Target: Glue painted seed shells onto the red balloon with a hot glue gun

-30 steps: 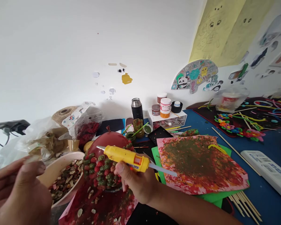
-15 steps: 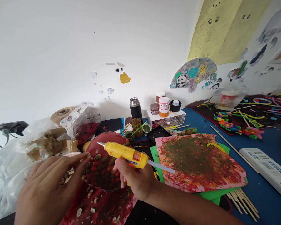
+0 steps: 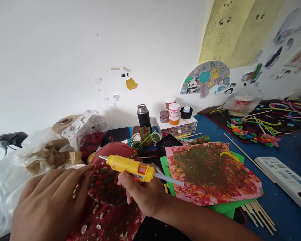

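My right hand [image 3: 144, 195] is wrapped round the handle of a yellow hot glue gun [image 3: 125, 165]. Its metal nozzle points left, and a clear glue stick [image 3: 169, 178] sticks out of the back. Below and behind the gun is a dark red balloon [image 3: 112, 149], its lower part covered with red and green-painted shell-like pieces [image 3: 106, 182]. At the balloon's left side, the thumb and fingertips of my left hand [image 3: 48, 201] are closed together; what they pinch is hidden. Loose pale shell pieces [image 3: 84, 229] lie on the red-painted sheet [image 3: 107, 222] beneath.
Right of the gun lies a paint-smeared sheet [image 3: 203, 174] over green paper, with wooden sticks [image 3: 261, 214] beside it. Paint jars [image 3: 174, 113] stand on a small white drawer box, near a black flask [image 3: 143, 117]. Plastic bags [image 3: 7, 187] crowd the left.
The glue gun in my right hand has shifted slightly left and down, its nozzle nearer my left fingertips. The left hand stays by the balloon, and the view has turned a little.
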`<action>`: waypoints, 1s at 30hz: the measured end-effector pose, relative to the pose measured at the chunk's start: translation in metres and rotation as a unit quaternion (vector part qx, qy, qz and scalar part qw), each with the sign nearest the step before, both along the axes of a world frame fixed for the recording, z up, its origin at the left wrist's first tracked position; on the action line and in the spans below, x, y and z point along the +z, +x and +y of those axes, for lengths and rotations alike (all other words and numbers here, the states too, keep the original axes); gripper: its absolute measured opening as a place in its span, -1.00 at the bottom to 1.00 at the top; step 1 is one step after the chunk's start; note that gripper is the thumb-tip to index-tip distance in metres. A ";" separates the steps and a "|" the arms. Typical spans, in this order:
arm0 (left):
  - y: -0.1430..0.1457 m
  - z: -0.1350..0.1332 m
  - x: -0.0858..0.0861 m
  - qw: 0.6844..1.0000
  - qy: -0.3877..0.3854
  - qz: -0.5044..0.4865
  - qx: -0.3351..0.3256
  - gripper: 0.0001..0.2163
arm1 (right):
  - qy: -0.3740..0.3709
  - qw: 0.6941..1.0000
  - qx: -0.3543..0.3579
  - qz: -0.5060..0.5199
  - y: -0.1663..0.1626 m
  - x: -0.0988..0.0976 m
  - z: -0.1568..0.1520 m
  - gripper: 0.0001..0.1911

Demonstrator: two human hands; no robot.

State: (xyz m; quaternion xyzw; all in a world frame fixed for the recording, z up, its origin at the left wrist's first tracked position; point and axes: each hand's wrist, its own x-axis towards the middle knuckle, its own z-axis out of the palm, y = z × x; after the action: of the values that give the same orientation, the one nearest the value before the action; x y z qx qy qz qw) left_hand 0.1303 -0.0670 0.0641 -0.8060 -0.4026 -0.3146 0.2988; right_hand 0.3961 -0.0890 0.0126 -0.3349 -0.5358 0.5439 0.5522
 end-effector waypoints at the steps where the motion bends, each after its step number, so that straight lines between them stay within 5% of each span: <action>1: -0.003 0.002 0.000 1.000 0.011 0.024 -0.007 -0.84 | 0.002 1.000 -0.002 -0.005 0.000 0.000 0.000 -0.09; 30: 0.007 0.010 0.004 0.998 0.003 0.054 -0.033 -0.79 | 0.081 0.995 0.015 -0.065 0.004 0.001 -0.005 -0.43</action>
State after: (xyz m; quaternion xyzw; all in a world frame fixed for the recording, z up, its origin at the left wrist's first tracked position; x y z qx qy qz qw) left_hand 0.1373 -0.0575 0.0685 -0.8338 -0.3584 -0.2811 0.3121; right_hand 0.4000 -0.0943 0.0137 -0.3152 -0.6177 0.4844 0.5333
